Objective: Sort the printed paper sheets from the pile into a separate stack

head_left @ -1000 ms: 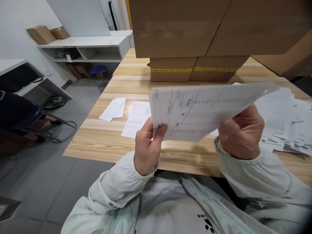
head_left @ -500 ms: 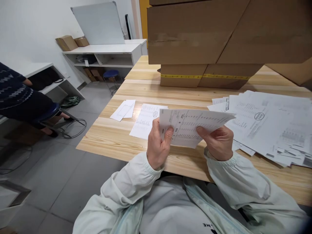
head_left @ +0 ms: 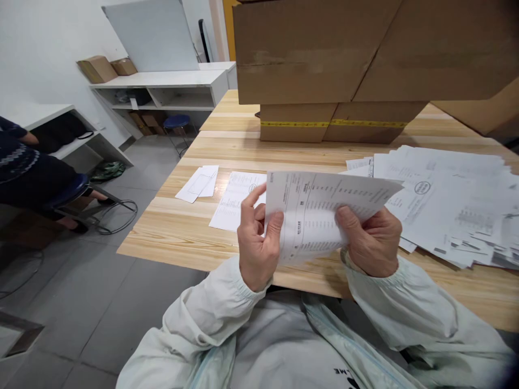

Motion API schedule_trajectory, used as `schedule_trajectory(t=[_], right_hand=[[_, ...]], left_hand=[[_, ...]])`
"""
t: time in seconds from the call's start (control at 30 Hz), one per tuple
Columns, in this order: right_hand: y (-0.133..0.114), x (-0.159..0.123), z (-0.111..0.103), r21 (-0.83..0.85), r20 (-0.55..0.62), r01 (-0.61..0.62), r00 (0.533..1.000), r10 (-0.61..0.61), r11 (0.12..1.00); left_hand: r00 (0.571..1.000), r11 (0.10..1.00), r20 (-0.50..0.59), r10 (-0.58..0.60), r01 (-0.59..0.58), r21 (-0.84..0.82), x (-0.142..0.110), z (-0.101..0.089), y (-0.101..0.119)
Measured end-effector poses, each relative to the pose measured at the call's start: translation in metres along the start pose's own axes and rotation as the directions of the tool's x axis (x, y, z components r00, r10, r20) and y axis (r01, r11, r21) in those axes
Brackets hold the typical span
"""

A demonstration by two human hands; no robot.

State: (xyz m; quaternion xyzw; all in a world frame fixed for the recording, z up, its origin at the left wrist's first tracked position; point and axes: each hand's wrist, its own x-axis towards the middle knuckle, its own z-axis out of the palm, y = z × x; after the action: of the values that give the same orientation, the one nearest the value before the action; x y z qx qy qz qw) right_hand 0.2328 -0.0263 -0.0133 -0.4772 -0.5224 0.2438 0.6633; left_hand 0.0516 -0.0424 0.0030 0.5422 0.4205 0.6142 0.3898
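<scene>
A printed paper sheet (head_left: 312,210) is held up in front of me, its text running sideways; whether it is one sheet or more I cannot tell. My left hand (head_left: 259,237) pinches its left edge, thumb on the front and the forefinger raised behind. On the other side my right hand (head_left: 371,237) grips the sheet's right part, thumb on top and fingers hidden beneath. Just beyond my left hand lies a stamped printed page (head_left: 229,208) on the wooden table (head_left: 170,232). To the right spreads a loose pile of papers (head_left: 441,210), one bearing an oval stamp.
Two small white papers (head_left: 198,183) lie near the table's left edge. Large cardboard boxes (head_left: 308,59) are stacked at the back. A person (head_left: 24,167) sits on a stool at the far left. A blue stool (head_left: 177,122) stands by the white shelves (head_left: 162,80).
The sheet has tipped to face me more and spread a little wider. My right hand has shifted slightly right, and my left forefinger has lifted. The whole view has turned slightly.
</scene>
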Motion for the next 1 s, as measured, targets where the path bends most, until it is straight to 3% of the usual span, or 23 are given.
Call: schedule_trajectory(t=[0.1, 0.17, 0.2, 0.27, 0.33, 0.37, 0.4, 0.67, 0.73, 0.8, 0.87, 0.93, 1.0], right_hand=[[-0.002, 0.000, -0.020, -0.003, 0.124, -0.174, 0.977, 0.173, 0.985], [0.010, -0.003, -0.035, -0.044, 0.217, -0.349, 0.911, 0.350, 0.936], [0.019, -0.006, -0.043, -0.085, 0.235, -0.416, 0.875, 0.424, 0.905], [0.038, -0.014, -0.056, -0.167, 0.214, -0.484, 0.833, 0.511, 0.859], [0.054, -0.020, -0.064, -0.207, 0.162, -0.488, 0.838, 0.522, 0.848], [0.060, -0.022, -0.066, -0.205, 0.146, -0.483, 0.845, 0.514, 0.851], [0.064, -0.023, -0.066, -0.195, 0.139, -0.478, 0.851, 0.506, 0.857], [0.071, -0.020, -0.057, -0.186, 0.162, -0.432, 0.873, 0.461, 0.883], [0.071, -0.018, -0.059, -0.216, 0.158, -0.404, 0.884, 0.440, 0.889], [0.069, -0.013, -0.068, -0.340, 0.203, -0.321, 0.893, 0.402, 0.884], [0.062, -0.002, -0.082, -0.557, 0.282, -0.129, 0.900, 0.333, 0.820], [0.049, 0.016, -0.094, -0.740, 0.326, 0.103, 0.919, 0.222, 0.664], [0.033, 0.037, -0.096, -0.823, 0.311, 0.236, 0.948, 0.063, 0.516]], left_hand=[[0.979, 0.977, 0.088, -0.183, 0.191, -0.099, -0.010, 0.004, -0.002], [0.926, 0.939, 0.203, -0.318, 0.337, -0.065, -0.013, 0.006, -0.013], [0.873, 0.904, 0.270, -0.406, 0.426, -0.018, -0.013, 0.008, -0.019], [0.711, 0.785, 0.374, -0.596, 0.614, 0.084, -0.010, 0.014, -0.032], [0.567, 0.666, 0.409, -0.715, 0.730, 0.153, -0.003, 0.020, -0.039], [0.536, 0.637, 0.402, -0.742, 0.752, 0.172, 0.001, 0.023, -0.041], [0.534, 0.631, 0.385, -0.753, 0.751, 0.193, 0.005, 0.025, -0.042], [0.634, 0.712, 0.330, -0.699, 0.661, 0.238, 0.023, 0.026, -0.049], [0.636, 0.717, 0.336, -0.694, 0.653, 0.244, 0.025, 0.025, -0.052], [0.612, 0.696, 0.342, -0.713, 0.676, 0.241, 0.028, 0.025, -0.053], [0.582, 0.669, 0.350, -0.734, 0.709, 0.224, 0.031, 0.026, -0.054], [0.553, 0.643, 0.364, -0.749, 0.739, 0.202, 0.034, 0.026, -0.054], [0.535, 0.626, 0.378, -0.756, 0.759, 0.177, 0.036, 0.026, -0.055]])
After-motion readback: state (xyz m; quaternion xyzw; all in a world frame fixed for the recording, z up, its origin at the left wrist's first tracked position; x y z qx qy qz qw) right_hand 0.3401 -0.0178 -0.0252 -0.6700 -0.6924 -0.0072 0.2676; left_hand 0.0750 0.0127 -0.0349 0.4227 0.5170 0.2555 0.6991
